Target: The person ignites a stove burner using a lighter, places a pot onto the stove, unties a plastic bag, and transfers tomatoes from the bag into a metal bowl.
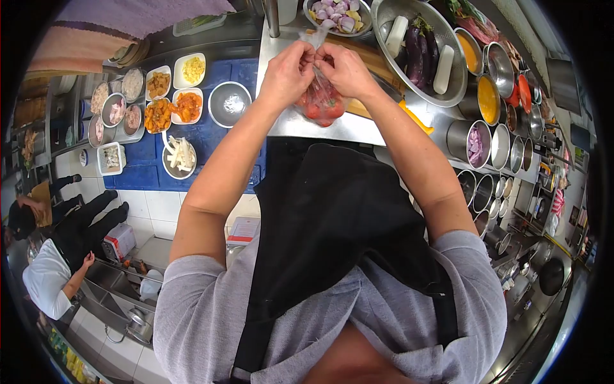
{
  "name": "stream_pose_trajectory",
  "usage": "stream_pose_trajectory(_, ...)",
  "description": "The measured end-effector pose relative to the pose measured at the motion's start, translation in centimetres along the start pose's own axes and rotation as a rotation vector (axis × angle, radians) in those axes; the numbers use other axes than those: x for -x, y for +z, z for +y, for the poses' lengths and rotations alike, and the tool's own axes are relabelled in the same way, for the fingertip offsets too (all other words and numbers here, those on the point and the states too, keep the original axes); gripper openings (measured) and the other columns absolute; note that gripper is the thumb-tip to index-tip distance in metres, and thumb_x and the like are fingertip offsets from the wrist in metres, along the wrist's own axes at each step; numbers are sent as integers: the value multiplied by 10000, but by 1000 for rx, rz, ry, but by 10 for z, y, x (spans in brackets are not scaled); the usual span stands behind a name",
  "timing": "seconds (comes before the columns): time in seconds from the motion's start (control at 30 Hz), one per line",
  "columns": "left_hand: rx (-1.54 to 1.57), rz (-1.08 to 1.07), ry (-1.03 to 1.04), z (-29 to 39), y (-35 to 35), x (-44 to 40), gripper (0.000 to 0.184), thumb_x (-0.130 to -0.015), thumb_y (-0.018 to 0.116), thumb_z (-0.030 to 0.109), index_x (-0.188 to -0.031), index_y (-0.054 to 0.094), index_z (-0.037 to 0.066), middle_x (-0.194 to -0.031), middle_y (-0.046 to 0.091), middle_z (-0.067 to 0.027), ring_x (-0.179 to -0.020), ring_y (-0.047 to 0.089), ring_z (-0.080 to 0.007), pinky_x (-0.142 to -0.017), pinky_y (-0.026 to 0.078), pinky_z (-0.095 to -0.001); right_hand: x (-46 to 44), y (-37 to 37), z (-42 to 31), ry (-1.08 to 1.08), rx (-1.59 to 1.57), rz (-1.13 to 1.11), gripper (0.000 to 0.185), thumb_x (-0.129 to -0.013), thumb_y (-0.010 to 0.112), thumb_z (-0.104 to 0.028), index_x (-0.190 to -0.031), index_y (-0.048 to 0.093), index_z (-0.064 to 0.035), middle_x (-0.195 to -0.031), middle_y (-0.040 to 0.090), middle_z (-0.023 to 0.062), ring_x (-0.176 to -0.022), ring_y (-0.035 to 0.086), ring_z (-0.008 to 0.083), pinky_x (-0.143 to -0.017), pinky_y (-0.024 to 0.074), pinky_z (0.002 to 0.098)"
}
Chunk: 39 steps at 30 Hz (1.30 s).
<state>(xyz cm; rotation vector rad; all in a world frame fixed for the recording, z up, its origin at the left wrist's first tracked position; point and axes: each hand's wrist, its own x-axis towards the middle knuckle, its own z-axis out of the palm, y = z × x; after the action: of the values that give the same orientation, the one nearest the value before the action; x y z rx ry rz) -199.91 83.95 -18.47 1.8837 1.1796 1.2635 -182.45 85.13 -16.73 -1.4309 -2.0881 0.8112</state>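
Works over the steel counter (364,128), visible only in part past the forearms (230,160). Sees the metal basin (409,77) to the right, overlapping the wooden board (368,50), and so can follow that only in pieces. Cannot see all of the bowl (364,15) of purple-white pieces, clipped by the top edge. Holds the clear plastic bag (323,102) upright, with the full part on the body side of both hands, between the wrists. Cannot tell whether resting on the counter or hanging just above. Makes out red, round contents through wrinkled film, too overlapped to count. Pinches the gathered neck with left hand (284,70) and right hand (348,70) close together, some fingertips out of sight.
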Motion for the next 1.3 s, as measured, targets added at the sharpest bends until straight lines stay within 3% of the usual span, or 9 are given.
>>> stream_pose_trajectory(0.07, -39, 2, 35, -4, 1, -3, 215, -797, 668, -39, -986, 590, 31, -860, 663, -142, -749, 692, -288, -679, 571, -362, 0, -2, -1, -3, -57, 10, 228, -865, 631, -214, -931, 657, 3, -770, 679, 191, -752, 668, 376, -750, 519, 455)
stream_pose_trajectory(0.13, -77, -74, -18, -7, -2, -2, 218, -813, 680, -21, -1016, 605, 7, -908, 691, -116, -810, 712, -204, -748, 594, -316, 1, -2, -2, 12, -80, -3, 228, -864, 634, -209, -934, 657, 7, -773, 680, 191, -749, 669, 370, -742, 521, 448)
stream_pose_trajectory(0.3, -69, -121, -3, -6, -7, -7, 223, -823, 682, -12, -1028, 597, 12, -901, 696, -111, -805, 712, -202, -745, 588, -315, 1, -5, -7, 79, -151, -25, 224, -859, 645, -198, -944, 659, 8, -783, 683, 191, -741, 669, 359, -726, 525, 433)
stream_pose_trajectory(0.47, -104, -136, 43, -5, -3, -3, 256, -832, 681, -7, -1066, 579, 20, -892, 698, -110, -794, 713, -214, -742, 586, -327, 1, -5, -7, 63, -121, -8, 226, -859, 643, -202, -947, 664, 5, -803, 689, 191, -771, 668, 371, -745, 523, 434)
stream_pose_trajectory(0.8, -119, -20, -66, -6, 3, 2, 289, -830, 685, 14, -1094, 569, 13, -901, 700, -119, -808, 723, -230, -755, 586, -340, 0, 7, -9, 104, -99, 73, 216, -865, 628, -220, -941, 681, -25, -823, 696, 201, -810, 675, 400, -789, 520, 470)
stream_pose_trajectory(0.87, -123, -6, -68, -5, 3, 2, 290, -829, 682, 15, -1096, 569, 6, -902, 699, -115, -808, 720, -219, -758, 586, -337, -1, 9, -7, 105, -42, 53, 209, -875, 616, -230, -940, 678, -42, -858, 702, 184, -877, 670, 381, -832, 494, 483)
stream_pose_trajectory(1.07, -32, 2, -269, -4, 3, 1, 307, -832, 675, 17, -1120, 574, -14, -911, 689, -69, -802, 678, -138, -759, 560, -276, 3, 13, -7, -36, 171, 152, 169, -901, 591, -220, -957, 670, -82, -989, 646, 110, -1032, 592, 325, -861, 417, 492)
stream_pose_trajectory(1.3, 180, 25, -397, -16, 8, 0, 305, -832, 678, -11, -1120, 583, -30, -922, 686, -58, -808, 644, -90, -741, 535, -234, 5, 15, -4, -96, 253, 213, 163, -915, 589, -217, -967, 664, -82, -986, 626, 100, -1009, 585, 324, -853, 409, 491)
